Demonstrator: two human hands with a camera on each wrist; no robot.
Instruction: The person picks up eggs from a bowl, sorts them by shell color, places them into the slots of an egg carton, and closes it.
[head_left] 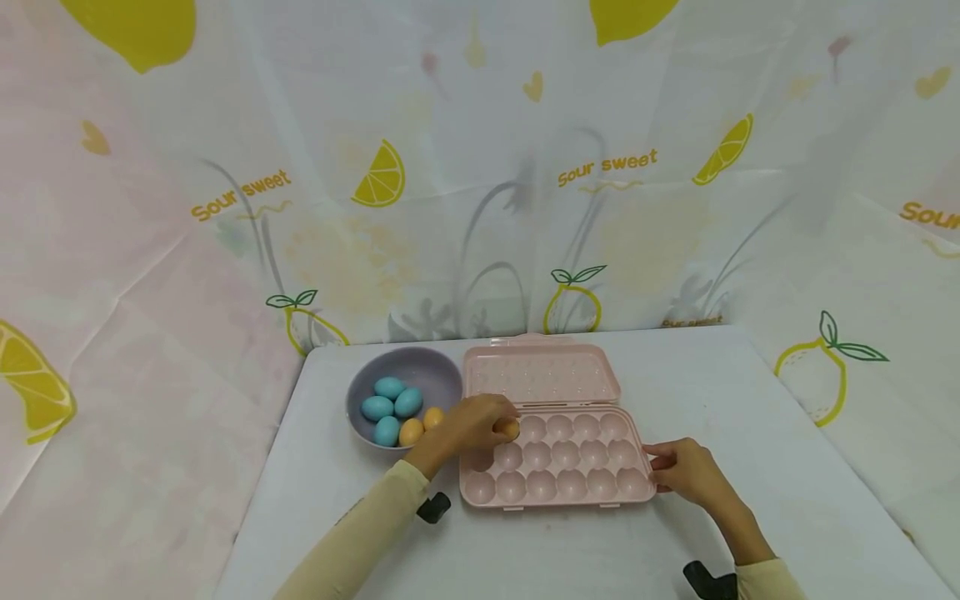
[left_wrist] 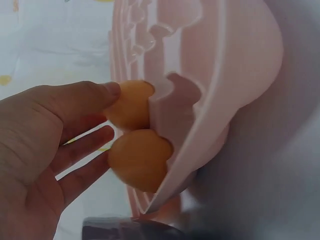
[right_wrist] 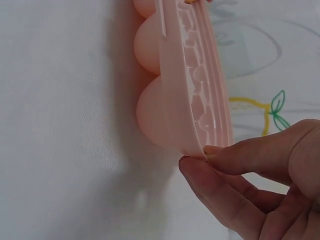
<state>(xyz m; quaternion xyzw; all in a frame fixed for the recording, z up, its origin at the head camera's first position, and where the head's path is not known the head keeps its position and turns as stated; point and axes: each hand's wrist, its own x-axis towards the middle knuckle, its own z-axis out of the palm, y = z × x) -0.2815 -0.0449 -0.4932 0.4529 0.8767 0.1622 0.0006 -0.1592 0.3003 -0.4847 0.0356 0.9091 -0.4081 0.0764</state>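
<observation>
An open pink egg carton (head_left: 555,502) lies on the table. My left hand (head_left: 474,423) is over the back-left of its cups, with an orange egg (left_wrist: 131,107) held at thumb and fingers, partly down in a cup. Beside it, a second orange egg (left_wrist: 141,161) sits in the neighbouring cup; in the head view the hand hides that one. My right hand (head_left: 686,473) pinches the carton's right rim between thumb and fingers, as the right wrist view shows. Left of the carton stands a grey bowl (head_left: 360,371) holding several blue eggs (head_left: 377,407) and two orange eggs (head_left: 411,432).
The carton's lid (head_left: 540,375) is folded back toward the wall, its left edge close to the bowl. A white table (head_left: 750,400) carries everything. Behind it hangs a lemon-print cloth (head_left: 480,167). A black wrist camera (head_left: 433,507) is under the left forearm.
</observation>
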